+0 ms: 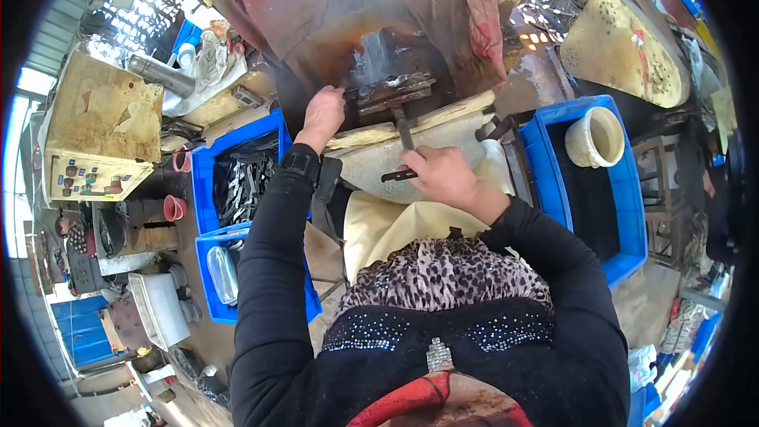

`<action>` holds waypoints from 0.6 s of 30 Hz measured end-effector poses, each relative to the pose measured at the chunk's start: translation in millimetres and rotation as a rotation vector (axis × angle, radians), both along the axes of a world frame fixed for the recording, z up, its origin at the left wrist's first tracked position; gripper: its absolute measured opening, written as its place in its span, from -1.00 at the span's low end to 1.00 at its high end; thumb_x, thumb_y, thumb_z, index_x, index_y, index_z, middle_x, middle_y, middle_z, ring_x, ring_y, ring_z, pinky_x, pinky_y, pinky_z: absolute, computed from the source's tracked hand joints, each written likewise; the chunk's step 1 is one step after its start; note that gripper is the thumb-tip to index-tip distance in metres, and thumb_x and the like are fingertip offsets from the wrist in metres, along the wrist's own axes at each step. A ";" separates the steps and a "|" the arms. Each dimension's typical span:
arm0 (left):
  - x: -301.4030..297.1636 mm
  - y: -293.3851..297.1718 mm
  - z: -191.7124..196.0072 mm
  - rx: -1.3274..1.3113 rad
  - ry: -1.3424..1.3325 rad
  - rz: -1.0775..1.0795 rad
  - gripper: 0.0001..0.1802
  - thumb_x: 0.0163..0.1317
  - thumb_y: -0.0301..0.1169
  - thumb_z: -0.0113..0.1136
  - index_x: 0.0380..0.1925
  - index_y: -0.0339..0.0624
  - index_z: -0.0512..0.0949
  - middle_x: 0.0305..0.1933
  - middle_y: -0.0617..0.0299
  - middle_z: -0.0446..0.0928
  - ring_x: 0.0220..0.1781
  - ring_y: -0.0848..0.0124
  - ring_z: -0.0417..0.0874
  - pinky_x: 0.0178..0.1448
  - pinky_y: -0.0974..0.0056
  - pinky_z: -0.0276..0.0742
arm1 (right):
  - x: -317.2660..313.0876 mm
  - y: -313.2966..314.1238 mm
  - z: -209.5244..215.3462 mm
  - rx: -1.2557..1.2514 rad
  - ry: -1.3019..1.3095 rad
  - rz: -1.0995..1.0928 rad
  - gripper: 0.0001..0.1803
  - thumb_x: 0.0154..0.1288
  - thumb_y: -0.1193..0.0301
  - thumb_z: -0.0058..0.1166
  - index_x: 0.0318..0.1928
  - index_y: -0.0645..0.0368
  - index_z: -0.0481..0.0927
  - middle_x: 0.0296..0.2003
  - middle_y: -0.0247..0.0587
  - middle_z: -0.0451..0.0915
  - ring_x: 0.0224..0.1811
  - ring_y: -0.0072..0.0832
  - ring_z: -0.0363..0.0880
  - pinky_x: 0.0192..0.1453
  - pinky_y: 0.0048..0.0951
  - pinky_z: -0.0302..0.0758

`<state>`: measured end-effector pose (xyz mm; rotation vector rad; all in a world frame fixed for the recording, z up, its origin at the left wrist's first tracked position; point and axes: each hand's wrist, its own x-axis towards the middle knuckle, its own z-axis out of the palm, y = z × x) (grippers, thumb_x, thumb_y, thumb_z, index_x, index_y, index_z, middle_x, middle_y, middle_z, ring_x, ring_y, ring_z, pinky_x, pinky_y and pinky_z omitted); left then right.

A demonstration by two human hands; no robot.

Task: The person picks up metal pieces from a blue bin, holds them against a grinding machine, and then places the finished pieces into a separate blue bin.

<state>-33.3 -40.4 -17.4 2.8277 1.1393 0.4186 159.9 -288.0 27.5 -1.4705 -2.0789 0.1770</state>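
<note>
My right hand (444, 176) is closed around a black-handled tool (399, 176), whose handle end sticks out to the left of my fingers. A narrow grey metal strip (404, 128) runs from these fingers up to a dark, worn metal block (395, 92); I cannot tell whether strip and handle are one piece. My left hand (322, 117) is at the left of the block, fingers curled together, and what they hold, if anything, is hidden. Behind the block, a reddish-brown cloth cover (348, 0) hangs around a dark opening with a pale grey streak.
On the left, a blue crate (199, 182) holds many dark metal strips, with another blue crate (207, 312) nearer me. A blue bin (553, 182) on the right contains a whitish bucket (594, 138). A wooden bar (455, 111) crosses before the block. A worn control box (103, 119) stands left.
</note>
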 end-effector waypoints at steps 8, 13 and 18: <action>27.4 25.8 -13.3 -0.074 0.365 -0.019 -0.80 0.14 -0.45 0.07 -0.40 -0.18 0.70 -0.29 -0.07 0.65 -0.17 -0.02 0.67 -0.03 0.01 0.58 | 17.4 26.3 15.0 -0.507 0.734 0.118 -0.76 0.30 0.32 0.16 -0.13 0.18 0.50 -0.57 -0.40 0.47 -0.58 -0.46 0.50 -0.47 -0.34 0.47; 24.2 19.1 -12.7 -0.136 0.348 0.106 -0.79 0.15 -0.38 0.09 -0.41 -0.19 0.70 -0.29 -0.07 0.65 -0.16 -0.01 0.67 -0.03 0.01 0.59 | 41.8 48.4 34.3 -0.613 1.000 -0.304 -0.79 0.34 0.38 0.08 -0.10 0.23 0.49 -0.53 -0.43 0.47 -0.53 -0.58 0.45 -0.40 -0.45 0.45; 10.2 -2.8 28.7 -0.253 0.030 0.262 -0.77 0.17 -0.30 0.13 -0.41 -0.21 0.68 -0.30 -0.06 0.64 -0.19 0.00 0.67 -0.08 0.01 0.58 | 59.2 73.9 6.2 -0.644 1.617 -0.161 -0.76 0.31 0.48 0.03 -0.03 0.24 0.44 -0.40 -0.26 0.54 -0.38 -0.45 0.55 -0.23 -0.39 0.52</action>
